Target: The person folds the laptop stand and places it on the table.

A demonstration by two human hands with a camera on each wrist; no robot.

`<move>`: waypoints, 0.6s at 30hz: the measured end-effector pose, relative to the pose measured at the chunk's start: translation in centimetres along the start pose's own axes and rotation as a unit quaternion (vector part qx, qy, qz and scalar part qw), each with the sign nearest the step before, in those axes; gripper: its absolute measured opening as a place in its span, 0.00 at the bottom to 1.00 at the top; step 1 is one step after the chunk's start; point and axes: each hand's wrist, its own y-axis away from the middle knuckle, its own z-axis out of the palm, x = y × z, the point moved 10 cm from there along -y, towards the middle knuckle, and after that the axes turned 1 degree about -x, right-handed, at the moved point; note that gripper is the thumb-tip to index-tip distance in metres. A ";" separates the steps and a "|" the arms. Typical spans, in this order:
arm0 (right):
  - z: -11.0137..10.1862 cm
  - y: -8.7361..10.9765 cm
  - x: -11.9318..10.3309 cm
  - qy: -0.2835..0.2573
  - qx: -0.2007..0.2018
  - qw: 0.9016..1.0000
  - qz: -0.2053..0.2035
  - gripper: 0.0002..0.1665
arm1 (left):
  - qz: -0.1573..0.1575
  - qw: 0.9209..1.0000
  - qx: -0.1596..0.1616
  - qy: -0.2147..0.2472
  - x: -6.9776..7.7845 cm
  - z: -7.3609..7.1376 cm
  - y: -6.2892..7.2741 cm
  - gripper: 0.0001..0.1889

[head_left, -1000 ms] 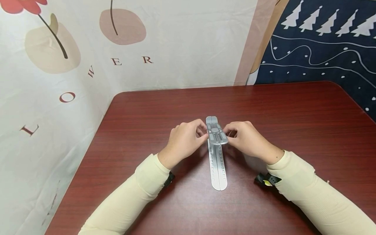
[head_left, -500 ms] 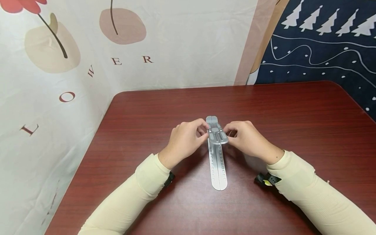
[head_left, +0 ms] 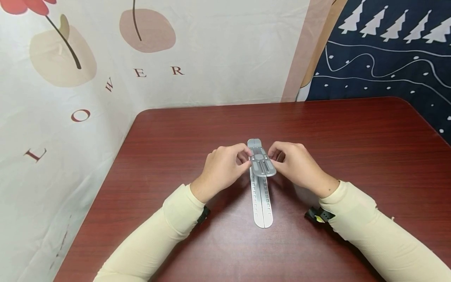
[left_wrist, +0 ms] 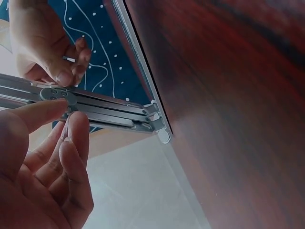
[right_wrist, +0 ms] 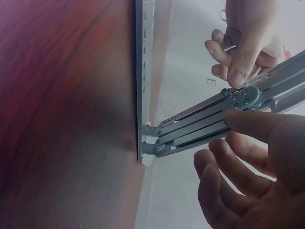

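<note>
A grey folding metal laptop stand [head_left: 262,203] lies on the table, its long base split down the middle and lined with notches. Its hinged upper arm [head_left: 263,166] rises at a slant from the far end, as the left wrist view also shows. At the arm's left side, my left hand [head_left: 222,166] pinches near the round pivot plate [left_wrist: 59,95] with thumb and index finger. My right hand [head_left: 298,164] pinches the opposite side by the screwed joint [right_wrist: 245,98]. The other fingers of both hands are loosely bent and off the stand.
The dark red wooden table [head_left: 190,129] extends around the stand. Behind it hang a pale cloth [head_left: 225,51] with printed letters and a dark blue cloth [head_left: 380,66] with white trees. Black straps sit beneath both cream sleeves [head_left: 183,207].
The upper arm's near end has shifted slightly toward me and to the right. My right hand has risen a little at the knuckles, while the left hand and the base have barely moved.
</note>
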 end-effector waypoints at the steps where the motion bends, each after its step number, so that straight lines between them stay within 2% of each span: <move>1: 0.0 0.0 0.0 -0.001 0.002 1.000 0.000 0.07 | -0.001 1.000 0.000 0.000 0.0 0.0 0.0 0.06; 9: -0.2 0.2 -0.6 -0.004 0.014 0.999 -0.035 0.23 | 0.000 1.000 -0.001 0.001 0.0 0.0 0.0 0.06; 18: -0.1 0.2 -0.9 -0.014 0.011 0.998 -0.053 0.12 | 0.003 1.000 -0.003 0.003 0.1 0.1 0.0 0.07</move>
